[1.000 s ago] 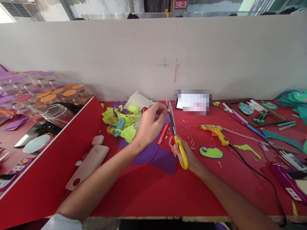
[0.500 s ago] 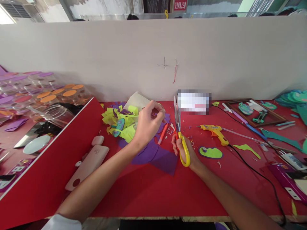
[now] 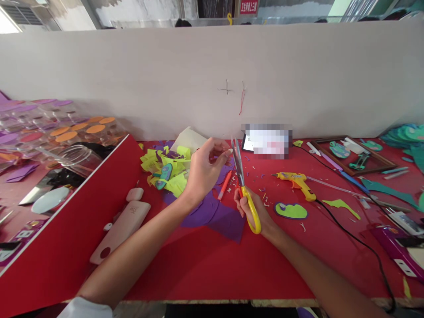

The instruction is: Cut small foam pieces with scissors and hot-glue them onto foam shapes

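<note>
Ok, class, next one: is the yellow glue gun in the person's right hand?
No, the right hand holds yellow-handled scissors, while the glue gun lies on the red tabletop.

The left forearm (image 3: 145,249) reaches forward and inward from a pale sleeve cuff (image 3: 88,307), its wrist (image 3: 189,198) nearly in line with the left hand (image 3: 207,170), whose thumb and index finger arch into a rounded loop with their tips close together, pointing toward the right hand's side. The right hand (image 3: 253,210) sits lower and nearer the body, just beside the left without touching it, its fingers curled in a closed grip and turned inward, while the bare right forearm (image 3: 308,260) slants back outward behind it.
</note>
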{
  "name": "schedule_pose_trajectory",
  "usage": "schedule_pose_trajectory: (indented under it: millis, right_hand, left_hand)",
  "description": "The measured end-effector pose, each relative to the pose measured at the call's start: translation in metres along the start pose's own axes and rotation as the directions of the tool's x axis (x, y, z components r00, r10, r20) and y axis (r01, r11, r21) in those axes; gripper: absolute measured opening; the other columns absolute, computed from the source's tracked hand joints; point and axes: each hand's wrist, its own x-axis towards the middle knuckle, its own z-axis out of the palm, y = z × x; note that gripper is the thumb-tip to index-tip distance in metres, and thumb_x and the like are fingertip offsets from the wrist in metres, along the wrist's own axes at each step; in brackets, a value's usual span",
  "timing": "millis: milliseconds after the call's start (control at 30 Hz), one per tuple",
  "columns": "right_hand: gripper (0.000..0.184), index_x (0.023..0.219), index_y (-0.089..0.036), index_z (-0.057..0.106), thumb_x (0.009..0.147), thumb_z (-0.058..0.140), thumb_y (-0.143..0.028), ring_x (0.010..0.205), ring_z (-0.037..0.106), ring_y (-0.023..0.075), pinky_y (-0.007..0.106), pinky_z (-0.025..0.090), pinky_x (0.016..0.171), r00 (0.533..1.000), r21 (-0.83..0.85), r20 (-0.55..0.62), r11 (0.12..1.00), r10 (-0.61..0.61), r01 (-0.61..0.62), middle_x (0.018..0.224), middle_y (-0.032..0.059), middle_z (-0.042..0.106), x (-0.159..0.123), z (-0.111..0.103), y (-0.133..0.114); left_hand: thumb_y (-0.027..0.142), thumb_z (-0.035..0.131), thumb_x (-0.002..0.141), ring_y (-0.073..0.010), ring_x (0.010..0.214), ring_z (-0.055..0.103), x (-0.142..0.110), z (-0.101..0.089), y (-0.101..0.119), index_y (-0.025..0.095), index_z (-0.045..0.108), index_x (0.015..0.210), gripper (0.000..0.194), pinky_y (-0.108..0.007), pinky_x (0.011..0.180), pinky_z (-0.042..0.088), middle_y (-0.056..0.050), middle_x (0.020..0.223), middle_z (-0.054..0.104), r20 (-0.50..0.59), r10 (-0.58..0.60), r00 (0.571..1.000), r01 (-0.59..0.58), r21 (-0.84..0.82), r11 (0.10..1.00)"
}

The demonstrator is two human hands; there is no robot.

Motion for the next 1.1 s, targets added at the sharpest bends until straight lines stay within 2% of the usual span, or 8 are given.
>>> schedule_pose_trajectory:
  millis: [167,500,700,1100]
  right_hand:
    - [0.063,0.091,-0.022,0.051,0.090,0.040,-0.084,0.052,0.038,0.0111,0.026,0.034,0.047,1.000,-0.049,0.013,0.999,-0.005,0.005,0.069,-0.0033,0.046,0.0005,0.0028,-0.0012]
    - [0.061,0.090,-0.022,0.050,0.091,0.041,-0.082,0.052,0.039,0.0115,0.026,0.035,0.049,1.000,-0.060,0.000,0.998,0.018,-0.018,0.066,-0.0042,0.044,-0.0004,0.0022,-0.0044]
    - [0.068,0.089,-0.022,0.049,0.088,0.034,-0.089,0.053,0.038,0.0111,0.026,0.034,0.047,1.000,-0.069,0.012,0.998,0.004,-0.003,0.071,-0.0025,0.046,-0.0002,0.0006,-0.0012]
    - [0.064,0.084,-0.023,0.048,0.088,0.039,-0.087,0.050,0.036,0.0112,0.026,0.031,0.045,1.000,-0.089,0.009,0.996,0.027,-0.026,0.064,-0.0044,0.042,-0.0014,-0.0003,-0.0063]
  left_hand:
    - [0.019,0.063,0.092,-0.0098,0.070,0.063,-0.0013,0.0004,0.0010,0.018,0.064,0.091,0.001,-0.022,0.067,0.055,-0.001,0.084,0.067,-0.002,0.024,1.000,-0.023,0.059,0.998]
    - [0.019,0.064,0.091,-0.0105,0.075,0.063,-0.0040,0.0034,0.0023,0.019,0.061,0.094,0.004,-0.022,0.069,0.054,-0.002,0.087,0.066,-0.008,-0.011,1.000,0.012,0.049,0.999]
    - [0.018,0.062,0.092,-0.0107,0.077,0.064,-0.0044,0.0047,0.0050,0.019,0.060,0.093,0.003,-0.022,0.070,0.055,-0.002,0.088,0.065,0.000,-0.007,1.000,0.007,0.044,0.999]
    - [0.016,0.061,0.091,-0.0124,0.085,0.064,-0.0048,0.0038,0.0048,0.019,0.059,0.099,0.009,-0.021,0.066,0.054,-0.004,0.095,0.065,-0.028,-0.036,0.999,0.037,0.034,0.999]
